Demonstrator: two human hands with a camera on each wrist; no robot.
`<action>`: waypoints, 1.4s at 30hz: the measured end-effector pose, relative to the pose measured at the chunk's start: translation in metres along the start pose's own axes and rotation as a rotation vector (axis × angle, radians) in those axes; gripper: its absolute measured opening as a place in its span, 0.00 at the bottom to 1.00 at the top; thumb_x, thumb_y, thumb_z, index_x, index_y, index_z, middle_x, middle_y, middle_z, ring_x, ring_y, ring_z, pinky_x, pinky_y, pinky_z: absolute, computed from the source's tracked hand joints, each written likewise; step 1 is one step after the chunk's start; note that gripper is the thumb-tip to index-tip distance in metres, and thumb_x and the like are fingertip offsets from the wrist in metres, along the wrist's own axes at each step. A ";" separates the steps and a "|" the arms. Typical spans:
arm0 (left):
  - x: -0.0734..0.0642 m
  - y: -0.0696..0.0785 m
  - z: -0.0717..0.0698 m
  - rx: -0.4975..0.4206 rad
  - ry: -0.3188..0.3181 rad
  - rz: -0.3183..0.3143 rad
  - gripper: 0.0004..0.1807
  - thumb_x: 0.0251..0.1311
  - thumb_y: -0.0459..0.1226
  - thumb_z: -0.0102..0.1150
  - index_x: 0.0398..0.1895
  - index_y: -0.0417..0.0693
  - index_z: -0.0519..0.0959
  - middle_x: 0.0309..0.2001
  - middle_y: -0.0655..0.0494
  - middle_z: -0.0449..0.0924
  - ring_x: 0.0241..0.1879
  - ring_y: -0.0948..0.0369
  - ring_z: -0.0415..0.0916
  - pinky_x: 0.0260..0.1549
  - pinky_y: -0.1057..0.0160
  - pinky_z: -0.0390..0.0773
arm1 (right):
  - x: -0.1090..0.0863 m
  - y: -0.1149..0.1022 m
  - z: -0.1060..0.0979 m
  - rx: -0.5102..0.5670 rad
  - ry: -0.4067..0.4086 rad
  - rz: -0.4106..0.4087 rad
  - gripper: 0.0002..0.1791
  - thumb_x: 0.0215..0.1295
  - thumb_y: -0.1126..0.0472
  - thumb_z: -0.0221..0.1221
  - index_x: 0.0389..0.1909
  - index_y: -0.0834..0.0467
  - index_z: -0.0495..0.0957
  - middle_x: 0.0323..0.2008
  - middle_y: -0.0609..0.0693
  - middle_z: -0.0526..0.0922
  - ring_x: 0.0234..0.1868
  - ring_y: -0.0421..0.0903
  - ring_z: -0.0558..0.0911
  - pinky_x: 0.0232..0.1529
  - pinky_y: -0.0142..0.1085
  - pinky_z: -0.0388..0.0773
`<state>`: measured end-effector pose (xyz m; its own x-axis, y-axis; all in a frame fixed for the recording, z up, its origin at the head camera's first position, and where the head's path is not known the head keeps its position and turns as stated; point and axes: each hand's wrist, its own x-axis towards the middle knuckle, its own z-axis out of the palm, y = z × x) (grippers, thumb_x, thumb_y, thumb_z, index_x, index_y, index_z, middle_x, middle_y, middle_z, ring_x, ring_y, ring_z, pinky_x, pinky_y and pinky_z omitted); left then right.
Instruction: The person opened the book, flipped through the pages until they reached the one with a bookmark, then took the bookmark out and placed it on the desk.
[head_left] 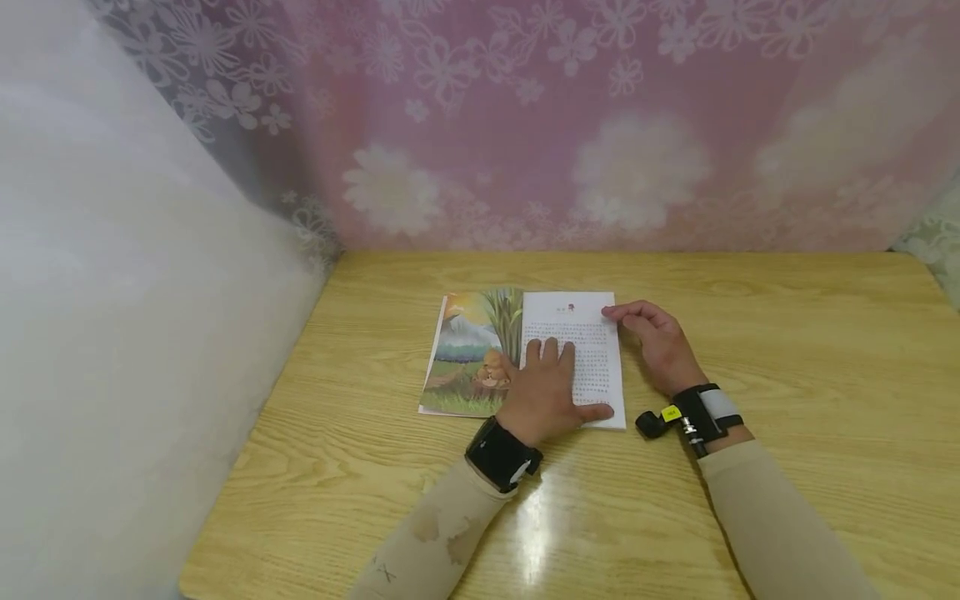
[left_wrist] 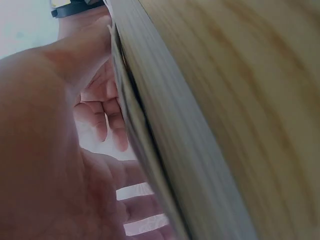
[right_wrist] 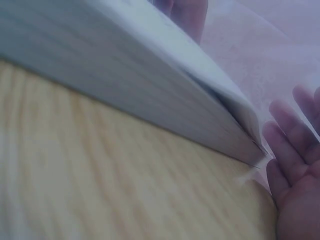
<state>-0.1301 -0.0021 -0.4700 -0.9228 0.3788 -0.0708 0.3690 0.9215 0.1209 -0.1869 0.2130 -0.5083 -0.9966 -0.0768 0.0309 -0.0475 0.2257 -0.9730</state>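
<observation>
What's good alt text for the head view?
A person's left hand lies spread over the text page of an open illustrated book, with the right hand at that page's upper right edge. The book lies on a wood-grain table before a pink floral backdrop.

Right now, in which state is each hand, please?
Left hand: open, fingers spread on the right page of the book.
Right hand: open, fingertips at that page's upper outer edge.

The book (head_left: 534, 318) lies open on the table (head_left: 832, 358), fold (head_left: 522, 310) running twelve to six: painted landscape page (head_left: 467, 354) at nine o'clock, white printed page (head_left: 597, 367), edge slightly lifted, at three.
</observation>
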 end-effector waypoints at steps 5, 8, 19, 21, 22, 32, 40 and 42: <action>0.000 0.001 -0.001 0.007 -0.029 -0.011 0.61 0.50 0.79 0.58 0.78 0.50 0.63 0.71 0.49 0.66 0.74 0.47 0.58 0.64 0.22 0.58 | 0.000 -0.001 0.000 0.015 0.015 -0.004 0.19 0.84 0.54 0.47 0.56 0.61 0.81 0.63 0.51 0.81 0.70 0.40 0.72 0.76 0.43 0.58; 0.000 0.002 0.000 0.017 -0.044 -0.017 0.61 0.52 0.79 0.55 0.80 0.50 0.61 0.74 0.48 0.63 0.76 0.47 0.55 0.64 0.22 0.57 | 0.000 0.000 0.001 0.047 0.047 -0.004 0.18 0.83 0.56 0.47 0.58 0.63 0.78 0.66 0.52 0.79 0.72 0.40 0.70 0.74 0.36 0.60; 0.001 -0.001 0.004 -0.017 0.043 -0.004 0.39 0.67 0.67 0.54 0.71 0.52 0.71 0.66 0.49 0.72 0.69 0.46 0.65 0.61 0.25 0.63 | -0.002 0.003 0.003 0.114 0.115 -0.045 0.18 0.82 0.60 0.47 0.61 0.67 0.74 0.67 0.56 0.77 0.69 0.40 0.70 0.63 0.24 0.64; 0.002 -0.004 0.004 -0.044 0.067 -0.001 0.34 0.70 0.63 0.55 0.69 0.53 0.73 0.63 0.50 0.74 0.67 0.47 0.68 0.60 0.28 0.66 | -0.001 0.004 0.003 0.110 0.122 -0.059 0.18 0.81 0.61 0.47 0.61 0.67 0.74 0.67 0.56 0.77 0.68 0.40 0.71 0.63 0.25 0.63; 0.002 -0.006 0.003 -0.067 0.074 0.002 0.32 0.72 0.61 0.54 0.69 0.52 0.73 0.63 0.50 0.75 0.65 0.47 0.70 0.59 0.30 0.67 | 0.000 0.004 0.004 0.112 0.120 -0.062 0.18 0.81 0.61 0.48 0.61 0.67 0.75 0.67 0.57 0.77 0.69 0.41 0.71 0.65 0.26 0.63; 0.000 -0.051 -0.025 -0.368 0.259 -0.048 0.45 0.70 0.42 0.62 0.83 0.42 0.50 0.68 0.37 0.70 0.61 0.40 0.75 0.53 0.45 0.80 | 0.001 0.004 0.004 0.112 0.070 -0.048 0.18 0.82 0.59 0.46 0.59 0.68 0.75 0.67 0.55 0.76 0.72 0.43 0.69 0.70 0.30 0.62; -0.006 -0.087 -0.037 -0.256 0.399 0.030 0.53 0.62 0.32 0.66 0.84 0.40 0.44 0.79 0.29 0.48 0.76 0.34 0.52 0.69 0.37 0.64 | 0.001 0.005 0.002 0.101 0.060 -0.065 0.19 0.83 0.58 0.46 0.57 0.68 0.76 0.66 0.57 0.78 0.73 0.43 0.69 0.67 0.24 0.64; -0.008 -0.093 -0.039 -0.153 0.408 0.105 0.47 0.60 0.27 0.63 0.82 0.41 0.53 0.80 0.31 0.47 0.79 0.36 0.46 0.74 0.36 0.54 | 0.001 0.004 0.002 0.092 0.055 -0.055 0.19 0.83 0.58 0.46 0.57 0.67 0.76 0.65 0.56 0.79 0.73 0.43 0.69 0.68 0.25 0.64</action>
<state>-0.1616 -0.0944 -0.4420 -0.8606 0.3770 0.3424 0.4710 0.8449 0.2535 -0.1877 0.2123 -0.5128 -0.9949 -0.0330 0.0950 -0.0986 0.1324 -0.9863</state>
